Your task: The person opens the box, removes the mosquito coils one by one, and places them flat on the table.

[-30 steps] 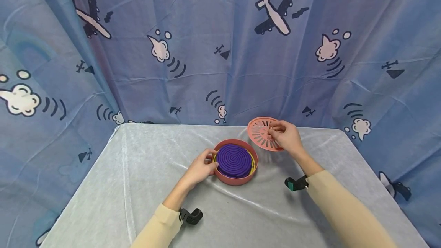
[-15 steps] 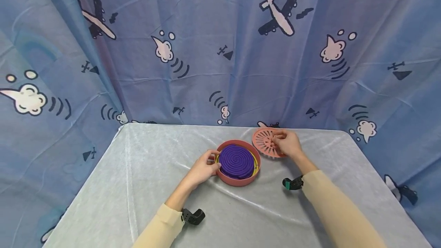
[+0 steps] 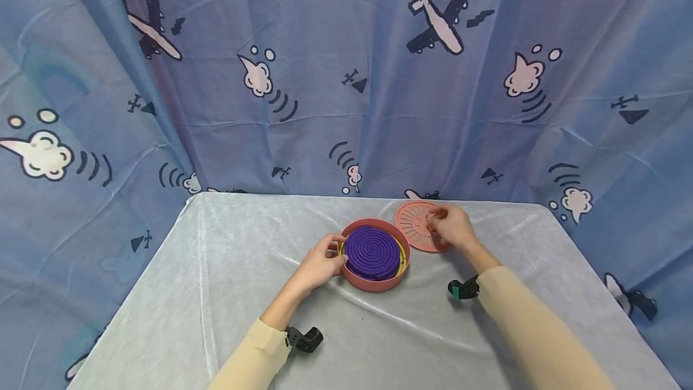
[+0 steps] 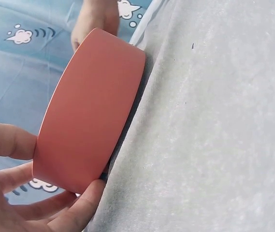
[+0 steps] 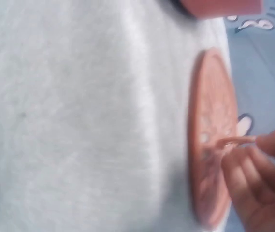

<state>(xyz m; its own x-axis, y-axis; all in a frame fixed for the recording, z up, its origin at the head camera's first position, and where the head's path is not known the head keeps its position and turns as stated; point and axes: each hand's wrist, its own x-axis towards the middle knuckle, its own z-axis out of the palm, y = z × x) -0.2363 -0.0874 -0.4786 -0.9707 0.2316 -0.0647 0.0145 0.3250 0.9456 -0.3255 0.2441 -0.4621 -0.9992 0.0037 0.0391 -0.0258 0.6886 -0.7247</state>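
Note:
A round salmon-coloured box (image 3: 373, 286) stands on the cloth-covered table, holding a purple spiral coil (image 3: 372, 253) with a yellow edge (image 3: 403, 256) showing beneath it. My left hand (image 3: 318, 262) grips the box's left side, thumb and fingers spread round its wall (image 4: 89, 101). Behind and to the right lies the slotted round lid (image 3: 412, 221), flat on the table. My right hand (image 3: 453, 225) pinches the small raised handle (image 5: 236, 140) at the lid's centre and hides part of its right side.
A pale grey cloth (image 3: 260, 233) with creases covers the table. Its back edge runs just beyond the lid, and a blue curtain (image 3: 308, 77) printed with planes and clouds hangs behind and at both sides. Black wrist devices (image 3: 305, 340) sit below both hands.
My right hand has come down with the lid, which was tilted and held above the table and now lies flat on it. My left hand has kept its grip on the box.

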